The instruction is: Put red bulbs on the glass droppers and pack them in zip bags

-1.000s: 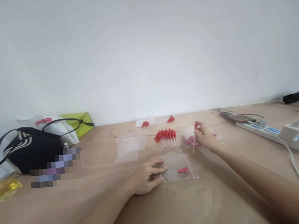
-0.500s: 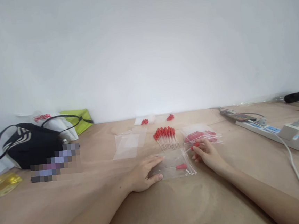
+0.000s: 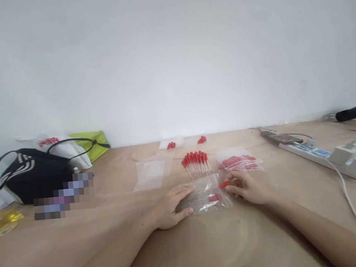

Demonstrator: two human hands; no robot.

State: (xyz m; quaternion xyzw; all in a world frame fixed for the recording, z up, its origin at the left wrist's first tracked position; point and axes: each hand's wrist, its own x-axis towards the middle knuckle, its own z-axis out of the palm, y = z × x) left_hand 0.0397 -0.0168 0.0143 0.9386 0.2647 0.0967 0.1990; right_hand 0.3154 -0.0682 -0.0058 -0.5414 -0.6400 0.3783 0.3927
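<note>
My right hand (image 3: 244,186) pinches a red rubber dropper bulb (image 3: 223,184) between thumb and fingers, at the right-hand mouth of a clear zip bag (image 3: 199,198). Another red bulb (image 3: 214,197) lies inside that bag, near the mouth. My left hand (image 3: 175,206) rests on the bag's left end, with thumb and fingers spread apart. Just behind it, several droppers (image 3: 196,163) with red bulbs and thin clear tubes lie fanned out on the wooden table (image 3: 206,247). Behind my right hand, a zip bag (image 3: 239,159) holds several red bulbs.
Flat clear bags (image 3: 150,175) lie at the left. Two small groups of red pieces (image 3: 171,145) sit near the wall on pale bags. A power strip (image 3: 320,158) with chargers, a phone (image 3: 282,137) and a white cable stand at the right. A black bag (image 3: 35,175) is at the left.
My right hand has moved left and slightly down, bringing the red bulb from beside the bag to its mouth. My left hand has stayed on the bag.
</note>
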